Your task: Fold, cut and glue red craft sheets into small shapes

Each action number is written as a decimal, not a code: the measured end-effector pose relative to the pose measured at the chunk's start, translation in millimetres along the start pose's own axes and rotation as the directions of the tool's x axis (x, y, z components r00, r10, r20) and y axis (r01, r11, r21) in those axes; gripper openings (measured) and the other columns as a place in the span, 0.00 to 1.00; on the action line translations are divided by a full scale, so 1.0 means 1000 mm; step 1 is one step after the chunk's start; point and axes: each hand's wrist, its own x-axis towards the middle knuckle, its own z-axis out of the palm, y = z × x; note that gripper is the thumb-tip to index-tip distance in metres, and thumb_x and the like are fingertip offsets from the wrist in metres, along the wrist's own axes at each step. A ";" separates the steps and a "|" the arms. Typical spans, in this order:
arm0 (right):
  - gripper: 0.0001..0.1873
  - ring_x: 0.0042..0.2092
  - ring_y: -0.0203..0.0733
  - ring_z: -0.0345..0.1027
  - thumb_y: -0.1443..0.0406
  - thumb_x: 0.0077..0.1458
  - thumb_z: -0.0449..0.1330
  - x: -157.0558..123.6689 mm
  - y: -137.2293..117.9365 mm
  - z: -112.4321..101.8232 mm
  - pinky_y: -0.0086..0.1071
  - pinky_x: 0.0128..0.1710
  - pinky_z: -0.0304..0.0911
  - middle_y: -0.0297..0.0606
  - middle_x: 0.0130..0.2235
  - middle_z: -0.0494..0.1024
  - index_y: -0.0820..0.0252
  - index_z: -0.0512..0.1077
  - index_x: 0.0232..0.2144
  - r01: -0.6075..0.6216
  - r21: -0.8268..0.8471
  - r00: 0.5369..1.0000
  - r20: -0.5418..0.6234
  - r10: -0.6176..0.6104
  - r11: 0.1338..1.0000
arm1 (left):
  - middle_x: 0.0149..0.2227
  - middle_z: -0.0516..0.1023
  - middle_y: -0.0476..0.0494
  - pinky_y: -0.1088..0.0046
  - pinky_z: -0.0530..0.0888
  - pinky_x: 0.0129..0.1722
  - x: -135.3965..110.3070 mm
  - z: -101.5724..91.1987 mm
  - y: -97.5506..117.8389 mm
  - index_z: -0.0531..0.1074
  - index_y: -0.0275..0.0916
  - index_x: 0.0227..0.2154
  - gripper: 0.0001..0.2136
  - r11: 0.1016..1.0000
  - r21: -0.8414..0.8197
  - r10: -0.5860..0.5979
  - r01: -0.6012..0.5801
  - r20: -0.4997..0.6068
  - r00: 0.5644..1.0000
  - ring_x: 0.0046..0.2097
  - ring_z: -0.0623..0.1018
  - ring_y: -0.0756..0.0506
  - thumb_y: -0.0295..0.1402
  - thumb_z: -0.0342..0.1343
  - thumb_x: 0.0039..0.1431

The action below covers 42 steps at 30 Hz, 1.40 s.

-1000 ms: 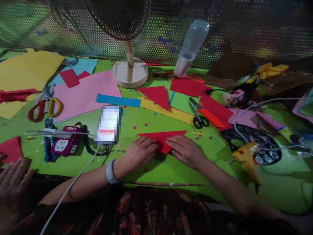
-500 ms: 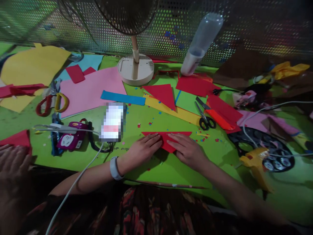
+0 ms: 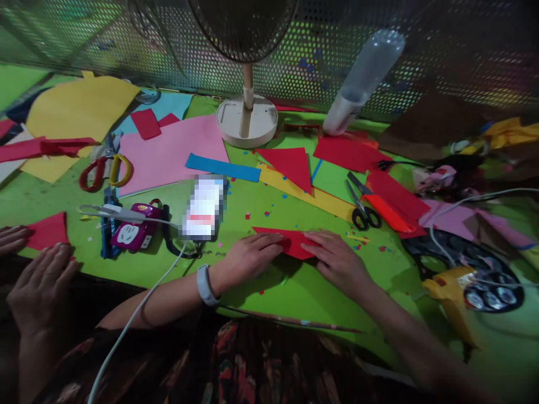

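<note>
A folded red paper triangle (image 3: 291,242) lies on the green table (image 3: 269,286) in front of me. My left hand (image 3: 248,255) lies flat with its fingertips pressing the paper's left part. My right hand (image 3: 337,261) rests flat on its right part, fingers stretched out. A light wristband sits on my left wrist (image 3: 205,284).
Black-handled scissors (image 3: 361,209) lie just right of the paper, a phone (image 3: 203,206) on a cable to the left. A fan base (image 3: 246,119), a clear bottle (image 3: 362,78), coloured paper sheets, red-yellow scissors (image 3: 105,171) and a glue gun (image 3: 450,286) surround. Another person's hands (image 3: 37,280) are at the left by a red triangle (image 3: 48,230).
The view has shifted left, so everything sits further right. My hands stay pressed on the red paper, and more of its right end is covered. The other person's hands moved near the left red triangle.
</note>
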 end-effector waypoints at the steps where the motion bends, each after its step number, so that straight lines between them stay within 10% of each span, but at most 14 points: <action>1: 0.18 0.53 0.45 0.69 0.75 0.56 0.56 0.001 -0.002 -0.004 0.49 0.56 0.63 0.45 0.50 0.77 0.61 0.72 0.48 0.006 -0.029 0.999 -0.038 -0.007 1.000 | 0.53 0.75 0.40 0.65 0.73 0.52 0.000 -0.002 0.000 0.68 0.37 0.50 0.13 1.000 0.007 0.020 -0.020 -0.039 0.999 0.51 0.76 0.45 0.25 0.51 0.63; 6: 0.18 0.41 0.41 0.72 0.75 0.53 0.58 0.007 -0.017 -0.025 0.45 0.53 0.63 0.40 0.39 0.81 0.60 0.72 0.47 0.064 -0.274 0.967 -0.221 -0.127 0.960 | 0.40 0.77 0.42 0.63 0.74 0.43 0.001 -0.014 0.005 0.68 0.41 0.51 0.18 0.986 0.157 0.094 -0.050 -0.291 0.952 0.43 0.76 0.43 0.29 0.59 0.57; 10: 0.22 0.38 0.40 0.71 0.74 0.53 0.60 0.009 -0.019 -0.034 0.40 0.50 0.64 0.38 0.37 0.80 0.58 0.71 0.50 -0.037 -0.400 0.947 -0.307 -0.096 0.916 | 0.33 0.76 0.46 0.67 0.74 0.40 0.003 -0.021 0.009 0.65 0.40 0.54 0.19 0.938 -0.307 -0.257 0.160 -0.307 0.916 0.36 0.76 0.47 0.35 0.56 0.61; 15: 0.26 0.43 0.41 0.71 0.71 0.57 0.58 0.008 -0.024 -0.028 0.39 0.53 0.60 0.37 0.44 0.79 0.46 0.67 0.56 0.012 -0.395 0.974 -0.203 -0.100 0.919 | 0.46 0.79 0.38 0.63 0.74 0.48 0.012 -0.018 0.008 0.72 0.38 0.49 0.21 0.254 -0.841 -0.480 0.478 0.319 0.817 0.48 0.77 0.43 0.46 0.43 0.67; 21: 0.25 0.50 0.47 0.70 0.58 0.57 0.59 0.016 -0.034 -0.030 0.51 0.60 0.53 0.41 0.50 0.76 0.51 0.66 0.57 0.159 -0.061 0.981 -0.100 -0.164 0.985 | 0.37 0.82 0.43 0.72 0.76 0.36 0.020 -0.014 0.006 0.77 0.36 0.37 0.14 -0.177 -0.837 -0.596 0.518 0.510 0.620 0.36 0.80 0.47 0.41 0.62 0.54; 25: 0.23 0.53 0.51 0.68 0.56 0.57 0.58 0.027 -0.029 -0.041 0.51 0.55 0.60 0.47 0.51 0.75 0.57 0.69 0.53 -0.185 0.171 0.955 -0.202 0.218 0.968 | 0.36 0.82 0.44 0.75 0.75 0.36 0.021 -0.018 0.005 0.78 0.37 0.36 0.13 -0.203 -0.861 -0.626 0.467 0.481 0.614 0.35 0.79 0.49 0.40 0.64 0.52; 29: 0.13 0.37 0.43 0.75 0.59 0.60 0.56 0.036 -0.016 -0.034 0.36 0.36 0.71 0.41 0.36 0.81 0.59 0.75 0.42 -0.454 0.459 0.881 0.102 0.462 0.764 | 0.37 0.82 0.43 0.73 0.75 0.40 0.022 -0.023 0.012 0.78 0.37 0.40 0.14 -0.207 -0.802 -0.437 0.561 0.588 0.681 0.36 0.80 0.48 0.40 0.63 0.54; 32: 0.15 0.41 0.42 0.75 0.64 0.62 0.52 0.039 -0.009 -0.028 0.37 0.41 0.71 0.42 0.41 0.80 0.58 0.72 0.49 -0.334 0.471 0.933 0.038 0.359 0.817 | 0.36 0.82 0.43 0.75 0.75 0.36 0.025 -0.032 0.014 0.78 0.37 0.40 0.13 -0.266 -0.744 -0.339 0.613 0.668 0.663 0.33 0.80 0.50 0.38 0.64 0.54; 37: 0.22 0.63 0.46 0.56 0.71 0.58 0.55 0.044 -0.010 -0.032 0.48 0.58 0.59 0.38 0.60 0.67 0.45 0.70 0.52 0.122 0.024 0.985 -0.128 -0.118 0.992 | 0.26 0.79 0.45 0.79 0.71 0.24 0.034 -0.033 -0.001 0.78 0.33 0.31 0.13 -0.305 -0.655 -0.255 0.691 0.756 0.603 0.23 0.76 0.52 0.38 0.67 0.47; 40: 0.21 0.61 0.42 0.59 0.71 0.60 0.54 0.041 -0.016 -0.036 0.44 0.59 0.59 0.36 0.56 0.73 0.48 0.70 0.52 0.271 -0.128 0.947 -0.142 -0.288 0.954 | 0.27 0.78 0.44 0.77 0.70 0.24 0.036 -0.035 -0.010 0.76 0.33 0.31 0.15 -0.083 -0.667 -0.220 0.740 0.737 0.639 0.24 0.75 0.51 0.43 0.64 0.50; 42: 0.21 0.55 0.41 0.65 0.72 0.60 0.53 0.036 -0.021 -0.038 0.42 0.59 0.59 0.37 0.51 0.76 0.51 0.68 0.54 0.235 -0.226 0.952 -0.142 -0.270 0.945 | 0.34 0.79 0.41 0.72 0.74 0.32 0.035 -0.042 -0.012 0.75 0.35 0.37 0.16 0.214 -0.716 -0.320 0.664 0.591 0.741 0.32 0.78 0.48 0.45 0.59 0.56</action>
